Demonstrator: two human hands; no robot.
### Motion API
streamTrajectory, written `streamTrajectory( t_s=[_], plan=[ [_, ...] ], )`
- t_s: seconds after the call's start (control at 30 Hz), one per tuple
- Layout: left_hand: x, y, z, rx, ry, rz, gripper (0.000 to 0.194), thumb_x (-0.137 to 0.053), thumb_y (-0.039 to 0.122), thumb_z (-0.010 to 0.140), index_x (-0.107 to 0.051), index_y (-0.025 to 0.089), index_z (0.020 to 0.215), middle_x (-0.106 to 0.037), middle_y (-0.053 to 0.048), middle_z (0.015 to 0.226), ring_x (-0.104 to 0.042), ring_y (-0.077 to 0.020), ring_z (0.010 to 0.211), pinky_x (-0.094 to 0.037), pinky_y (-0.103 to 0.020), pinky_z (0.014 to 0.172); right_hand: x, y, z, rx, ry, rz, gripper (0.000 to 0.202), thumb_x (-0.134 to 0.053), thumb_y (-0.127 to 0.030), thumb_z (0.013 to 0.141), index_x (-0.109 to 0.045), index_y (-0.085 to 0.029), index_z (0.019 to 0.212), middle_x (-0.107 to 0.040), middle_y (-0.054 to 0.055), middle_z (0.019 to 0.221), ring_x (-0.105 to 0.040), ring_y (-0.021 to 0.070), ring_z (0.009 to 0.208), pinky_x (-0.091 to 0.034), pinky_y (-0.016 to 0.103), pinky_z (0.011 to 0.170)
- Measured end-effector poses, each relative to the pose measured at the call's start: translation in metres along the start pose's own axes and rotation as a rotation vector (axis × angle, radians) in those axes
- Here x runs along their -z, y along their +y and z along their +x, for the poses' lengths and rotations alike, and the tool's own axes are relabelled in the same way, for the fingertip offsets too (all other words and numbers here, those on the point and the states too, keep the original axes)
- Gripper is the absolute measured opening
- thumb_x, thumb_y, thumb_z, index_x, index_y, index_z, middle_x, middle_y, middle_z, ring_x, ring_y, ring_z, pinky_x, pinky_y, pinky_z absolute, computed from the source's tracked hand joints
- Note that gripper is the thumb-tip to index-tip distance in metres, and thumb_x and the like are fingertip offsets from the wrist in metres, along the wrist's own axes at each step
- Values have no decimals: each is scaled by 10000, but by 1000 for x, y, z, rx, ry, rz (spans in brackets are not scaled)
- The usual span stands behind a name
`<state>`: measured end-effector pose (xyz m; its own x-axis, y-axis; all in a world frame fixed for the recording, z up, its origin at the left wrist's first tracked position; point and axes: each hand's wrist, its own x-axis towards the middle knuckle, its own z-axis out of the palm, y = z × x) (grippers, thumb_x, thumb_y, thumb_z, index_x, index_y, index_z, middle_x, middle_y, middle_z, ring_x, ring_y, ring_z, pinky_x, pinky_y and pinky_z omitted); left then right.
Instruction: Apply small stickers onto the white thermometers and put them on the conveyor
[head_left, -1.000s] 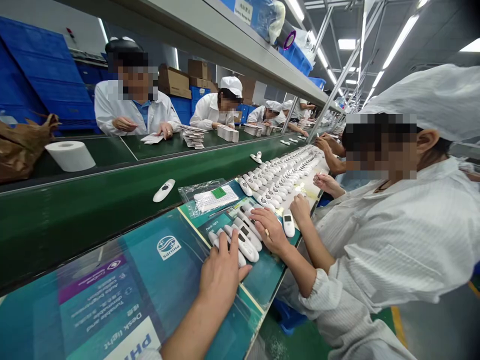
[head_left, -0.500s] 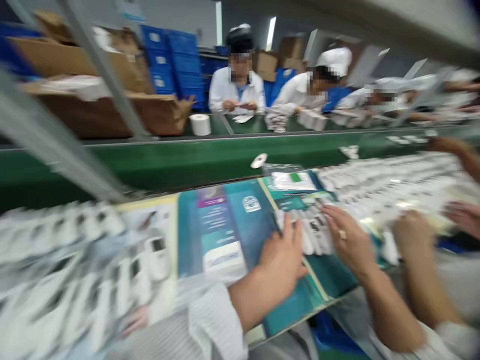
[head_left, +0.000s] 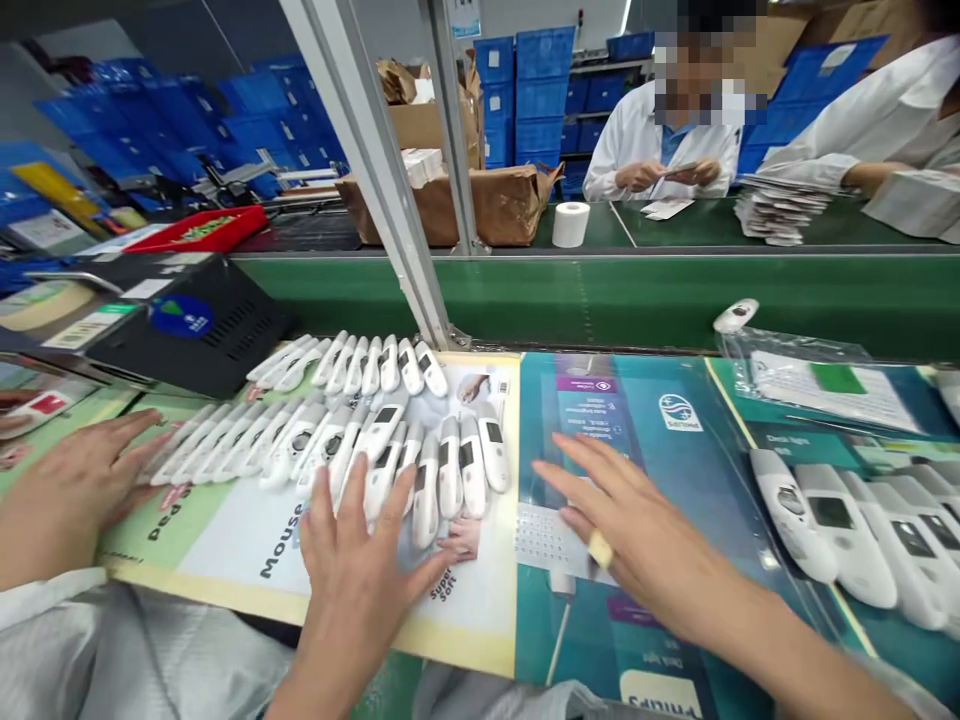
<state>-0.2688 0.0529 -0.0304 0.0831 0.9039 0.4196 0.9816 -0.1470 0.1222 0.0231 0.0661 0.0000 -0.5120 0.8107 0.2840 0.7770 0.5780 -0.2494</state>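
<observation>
My left hand [head_left: 360,550] is spread over the near edge of a group of white handheld thermometers [head_left: 471,465] with small dark screens. Its fingertips overlap the nearest ones, and I cannot tell whether they touch. My right hand [head_left: 637,530], with a ring on one finger, hovers open over the teal printed mat [head_left: 480,600], holding nothing. More thermometers [head_left: 844,530] lie side by side to the right of it. Another person's hand [head_left: 82,490] rests at the left end of the long row of thermometers [head_left: 232,440].
A dark machine [head_left: 187,320] stands at the back left, near a metal post [head_left: 375,170]. A lone white device [head_left: 736,315] and a plastic bag [head_left: 825,375] lie by the green conveyor edge [head_left: 600,300]. Across it, a person [head_left: 667,150] handles papers beside a white roll [head_left: 571,225].
The view has swung left. Both my hands have left the thermometers on the right; my left hand is now at the left group, my right over the teal mat.
</observation>
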Motion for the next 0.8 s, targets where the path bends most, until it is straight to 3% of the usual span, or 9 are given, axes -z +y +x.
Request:
streamTrajectory(
  t_s=[0.03, 0.1, 0.23, 0.33, 0.43, 0.6, 0.8],
  plan=[
    [-3, -7, 0, 72, -57, 62, 655, -719, 441, 863, -519, 206, 1441, -227, -238, 1621, -47, -561, 1497, -269, -779, 1086, -6, -7, 18, 14, -62, 28, 548, -505, -208, 979, -453, -359, 1503, -345, 61, 1630, -323, 392, 1486, -481, 625, 1064],
    [-9, -17, 5, 151, -166, 134, 819, -788, 483, 794, -473, 214, 1500, -152, -251, 1655, -2, -611, 1476, -278, -819, 1034, -18, -24, 52, 65, -175, 77, 647, -580, -173, 932, -422, -381, 1524, -220, 50, 1679, -168, 460, 1521, -398, 713, 1085],
    [-15, -30, 24, 32, -274, 164, 818, -799, 468, 794, -459, 272, 1512, -249, -211, 1650, -121, -580, 1481, -305, -825, 1009, -41, -53, 96, 74, -349, 119, 772, -714, -272, 877, -364, -354, 1561, -156, 114, 1689, -93, 563, 1491, -298, 847, 1028],
    [-25, -32, 30, -64, -248, 131, 779, -806, 465, 791, -510, 257, 1480, -359, -194, 1609, -230, -546, 1466, -344, -775, 1038, -47, -56, 103, 55, -388, 102, 785, -726, -282, 871, -360, -320, 1564, -195, 144, 1676, -93, 548, 1497, -267, 855, 1035],
    [-37, -24, 32, -185, -203, 49, 844, -839, 506, 739, -533, 202, 1465, -448, -189, 1558, -311, -535, 1430, -368, -703, 1085, -41, -45, 93, 14, -355, 92, 690, -679, -246, 901, -412, -307, 1535, -247, 128, 1665, -114, 513, 1510, -318, 816, 1048],
    [-51, 20, 51, -310, -154, -8, 881, -856, 527, 708, -540, 200, 1462, -488, -200, 1523, -354, -590, 1369, -457, -711, 985, -18, -9, 61, -84, -251, 31, 603, -643, -211, 924, -466, -316, 1490, -311, 92, 1645, -144, 446, 1528, -346, 725, 1119],
    [-44, 109, 89, -494, -199, -45, 726, -750, 465, 851, -498, 233, 1491, -414, -188, 1580, -449, -519, 1343, -554, -612, 913, 23, 44, 12, -217, -258, -52, 526, -572, -258, 977, -450, -270, 1488, -266, 83, 1665, -117, 399, 1544, -335, 663, 1159]
  ],
)
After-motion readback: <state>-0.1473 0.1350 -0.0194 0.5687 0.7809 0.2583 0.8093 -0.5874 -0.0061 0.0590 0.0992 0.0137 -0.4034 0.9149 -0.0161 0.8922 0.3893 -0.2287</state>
